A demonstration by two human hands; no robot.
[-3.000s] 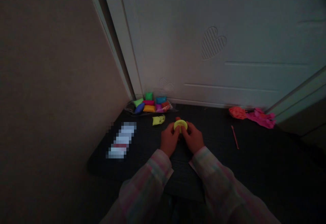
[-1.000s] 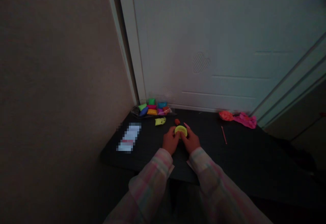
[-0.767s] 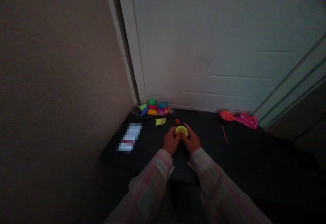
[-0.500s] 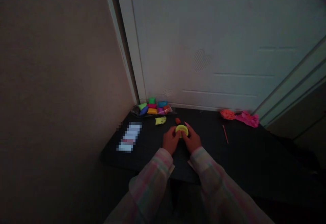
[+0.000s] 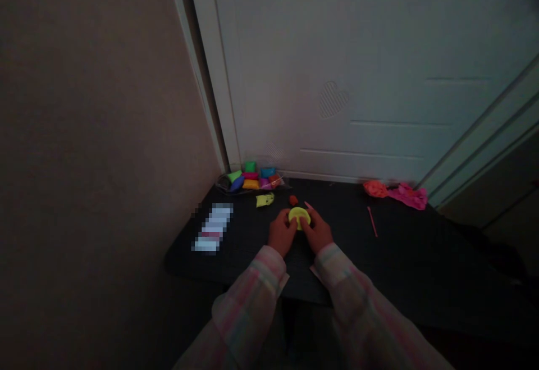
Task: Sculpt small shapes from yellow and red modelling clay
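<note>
A round yellow piece of clay (image 5: pixel 298 215) is held over the dark table (image 5: pixel 404 269) between both my hands. My left hand (image 5: pixel 281 233) pinches its left side, fingers curled. On its right side the fingers of my right hand (image 5: pixel 316 234) close in the same way. Just beyond the clay lies a small red bit (image 5: pixel 293 200). A small yellow packet (image 5: pixel 264 200) sits to the left of it. The scene is very dim.
A clear bag of several coloured clay packets (image 5: pixel 251 177) lies at the table's back left corner. An orange lump (image 5: pixel 374 189) and pink wrapper (image 5: pixel 407 196) lie at the back right, a thin pink stick (image 5: pixel 372 222) nearby. A white door (image 5: pixel 357 78) stands behind.
My hands stay on the yellow clay, fingers shifting slightly around it. The camera view has pulled back and tilted compared with three seconds ago.
</note>
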